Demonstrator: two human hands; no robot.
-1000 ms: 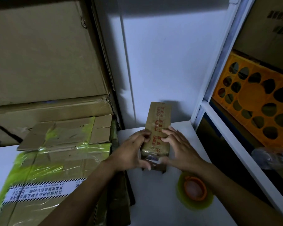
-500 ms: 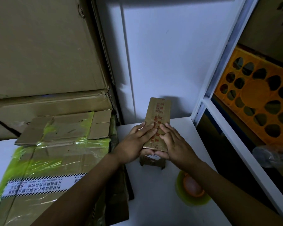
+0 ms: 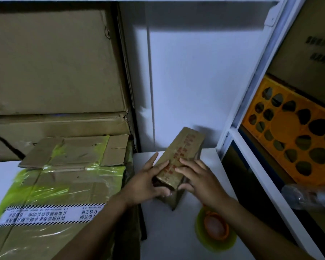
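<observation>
Huge stacked cardboard boxes [image 3: 51, 62] fill the left side. In front of them sits a carton wrapped in yellow-green tape [image 3: 54, 194], tight against the left forearm, so there's barely any room there. An orange crate [image 3: 298, 147] sits past the shelf post on the right.

The small brown carton [image 3: 184, 147] with red print is on the white shelf [image 3: 167, 231], between both hands. The left hand [image 3: 148, 182] has its fingers along the carton's left edge and its thumb hooked at the near end. The right hand [image 3: 201, 177] has its fingers flat on top, thumb at the end too. A tape roll [image 3: 216, 229] lies just by the right forearm.

Versus half a second ago, the carton's far end has swung right.
</observation>
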